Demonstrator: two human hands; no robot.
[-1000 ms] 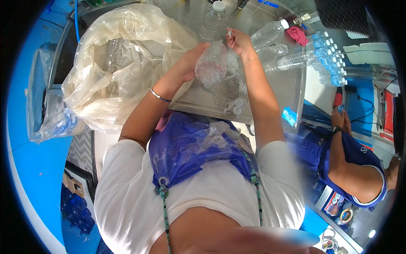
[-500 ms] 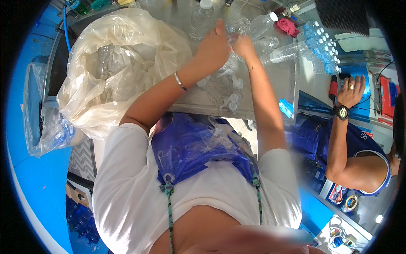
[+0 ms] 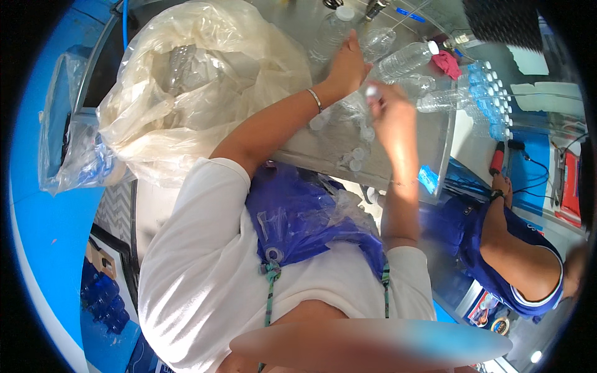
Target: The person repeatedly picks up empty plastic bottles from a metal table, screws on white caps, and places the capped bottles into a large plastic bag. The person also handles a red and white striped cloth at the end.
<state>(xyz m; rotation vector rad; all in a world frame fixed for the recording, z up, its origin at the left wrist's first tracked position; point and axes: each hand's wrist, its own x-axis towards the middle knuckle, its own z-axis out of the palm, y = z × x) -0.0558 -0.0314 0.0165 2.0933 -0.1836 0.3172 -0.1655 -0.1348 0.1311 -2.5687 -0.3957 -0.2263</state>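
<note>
My left hand (image 3: 348, 71) is closed around a clear plastic bottle (image 3: 379, 40) at the back of the steel table (image 3: 311, 149), its fingers partly hiding the bottle. My right hand (image 3: 393, 115), blurred, is a little lower and to the right, pinching a small white cap (image 3: 373, 92). A capped clear bottle (image 3: 331, 37) stands left of my left hand, another (image 3: 407, 59) lies to the right. Loose white caps (image 3: 356, 158) lie toward the table's near edge among crumpled clear plastic.
A large translucent bag (image 3: 143, 118) fills the table's left. Blue-capped bottles (image 3: 488, 93), a pink cloth (image 3: 446, 63) and a blue packet (image 3: 427, 178) are at the right. A co-worker (image 3: 522, 261) in blue is at the right, a hand (image 3: 500, 183) near a red-handled object (image 3: 497, 158).
My left hand has moved up and right with the bottle, which is tipped away from me now. My right hand has drawn down and right with the cap.
</note>
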